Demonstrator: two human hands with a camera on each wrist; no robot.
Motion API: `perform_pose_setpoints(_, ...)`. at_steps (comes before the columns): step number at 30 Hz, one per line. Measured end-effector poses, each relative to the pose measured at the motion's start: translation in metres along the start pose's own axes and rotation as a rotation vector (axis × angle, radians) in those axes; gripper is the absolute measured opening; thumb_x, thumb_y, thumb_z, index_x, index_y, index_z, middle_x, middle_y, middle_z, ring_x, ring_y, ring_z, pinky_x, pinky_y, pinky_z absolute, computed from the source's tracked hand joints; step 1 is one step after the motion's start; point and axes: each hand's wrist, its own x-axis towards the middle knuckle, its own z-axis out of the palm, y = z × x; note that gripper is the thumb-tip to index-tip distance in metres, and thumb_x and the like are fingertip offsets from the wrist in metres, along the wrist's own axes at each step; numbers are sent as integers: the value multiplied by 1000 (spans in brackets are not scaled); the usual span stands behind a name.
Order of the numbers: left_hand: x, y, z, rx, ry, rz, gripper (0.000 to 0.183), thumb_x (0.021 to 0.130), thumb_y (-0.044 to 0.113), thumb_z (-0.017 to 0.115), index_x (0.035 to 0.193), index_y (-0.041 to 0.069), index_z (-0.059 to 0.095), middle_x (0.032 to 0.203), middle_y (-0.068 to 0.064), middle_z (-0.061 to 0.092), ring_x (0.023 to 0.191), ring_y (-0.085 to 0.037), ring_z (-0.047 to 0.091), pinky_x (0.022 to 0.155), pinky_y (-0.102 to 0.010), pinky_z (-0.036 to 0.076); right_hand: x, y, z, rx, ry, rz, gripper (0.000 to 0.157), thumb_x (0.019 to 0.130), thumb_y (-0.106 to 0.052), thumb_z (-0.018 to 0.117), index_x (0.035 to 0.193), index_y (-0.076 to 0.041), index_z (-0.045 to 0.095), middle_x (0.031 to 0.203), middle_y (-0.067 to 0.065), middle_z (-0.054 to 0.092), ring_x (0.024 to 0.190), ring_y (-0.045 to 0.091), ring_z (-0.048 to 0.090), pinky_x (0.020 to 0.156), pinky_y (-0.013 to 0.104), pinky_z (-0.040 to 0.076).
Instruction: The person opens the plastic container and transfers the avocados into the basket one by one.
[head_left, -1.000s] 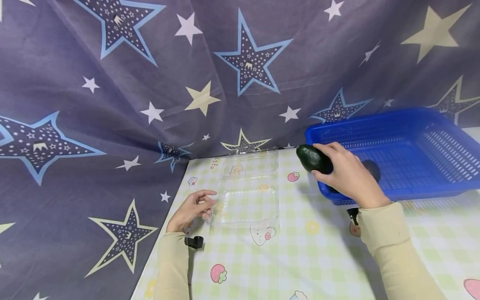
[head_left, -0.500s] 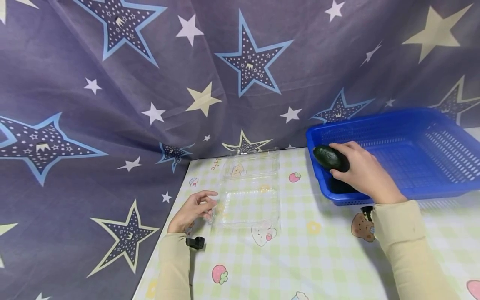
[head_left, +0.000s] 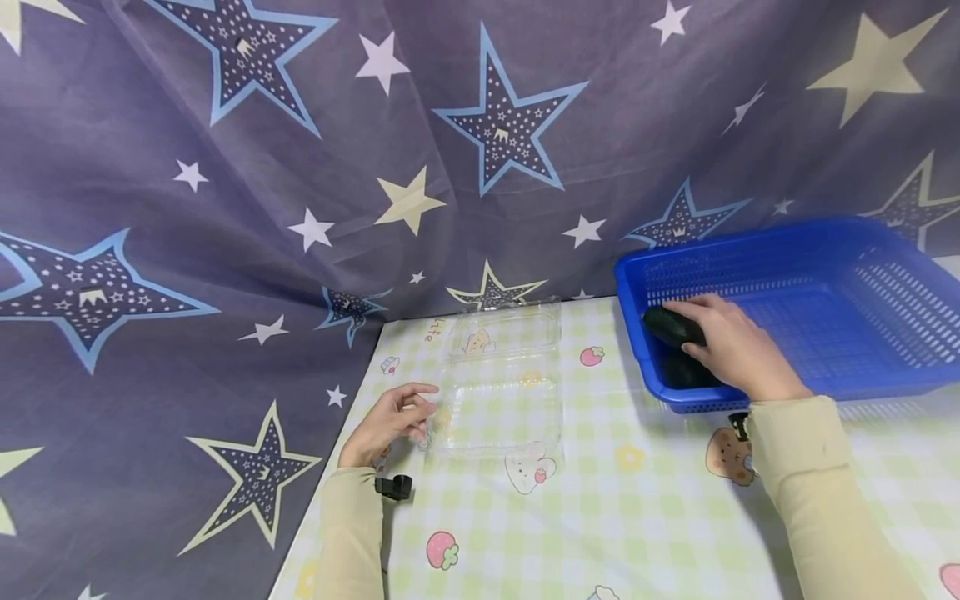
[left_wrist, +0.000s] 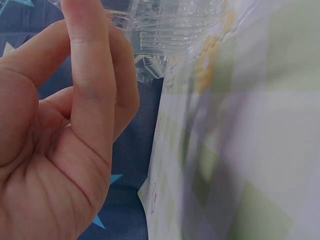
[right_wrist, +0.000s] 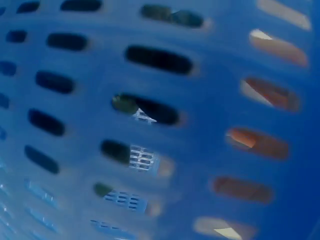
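Observation:
My right hand [head_left: 738,346] holds a dark green avocado [head_left: 670,326] between thumb and fingers, low inside the left end of the blue plastic basket [head_left: 780,387]. A second dark, rounded thing, apparently another avocado [head_left: 684,372], lies just below it in the basket, partly covered. The right wrist view is filled by the slotted basket wall [right_wrist: 210,100], with dark green showing through some slots. My left hand [head_left: 390,423] is at the left edge of an opened clear plastic clamshell box [head_left: 501,452], fingers loosely bent; whether they touch the box I cannot tell.
A checked tablecloth [head_left: 600,517] printed with cartoon figures covers the table. Behind it and to the left hangs a dark curtain [head_left: 315,100] with stars. The basket's raised rim stands close to the curtain at the right.
My right hand has moved rightward and lowered the avocado from over the basket's left rim down into the basket. My left hand has hardly moved beside the clear box.

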Motion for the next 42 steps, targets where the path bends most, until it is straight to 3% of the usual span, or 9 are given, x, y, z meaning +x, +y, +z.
perform_pose_setpoints(8,-1,2,0,2,-3,3,53,98,15,65,143,-6,44,101,-28,54,67,-13,61,60,-31,62,0,8,4,-32,2,-8,60,91,5,66,147,-2,45,141,36,39,125,57,38,89,76,43)
perform_pose_setpoints(15,-1,4,2,-5,-7,0,54,98,15,65,143,-6,44,107,-39,49,67,-12,61,60,-30,62,1,10,5,-20,-88,40,51,97,-9,62,143,3,48,144,38,35,128,59,33,100,75,36)
perform_pose_setpoints(19,-1,4,3,-7,-7,-5,54,98,15,65,143,-6,44,106,-38,49,67,-13,60,59,-29,62,0,11,6,-8,-135,66,48,98,-15,62,139,6,51,142,38,36,128,60,33,102,73,36)
perform_pose_setpoints(25,1,5,4,-9,-14,-2,54,98,15,65,143,-7,43,106,-39,48,67,-12,60,58,-29,61,-2,13,6,-3,-135,78,47,98,-16,62,138,6,52,142,37,37,128,59,33,101,73,37)
perform_pose_setpoints(33,3,5,1,4,-16,5,54,98,14,65,142,-8,44,99,-26,55,67,-13,61,61,-33,63,1,11,4,17,-113,70,44,99,-15,59,138,6,52,141,35,38,128,57,35,99,73,38)
perform_pose_setpoints(38,1,3,-2,22,-13,-7,55,98,17,65,144,-5,42,100,-30,55,67,-14,61,62,-35,63,0,11,1,22,-89,54,44,100,-15,58,137,7,52,140,33,41,127,56,38,100,74,37)
perform_pose_setpoints(42,0,2,-3,40,-13,-21,55,101,21,60,146,-3,39,93,-24,58,66,-14,61,61,-36,63,-1,9,-2,23,-44,34,42,99,-15,59,135,6,54,138,31,45,124,53,44,99,71,39)
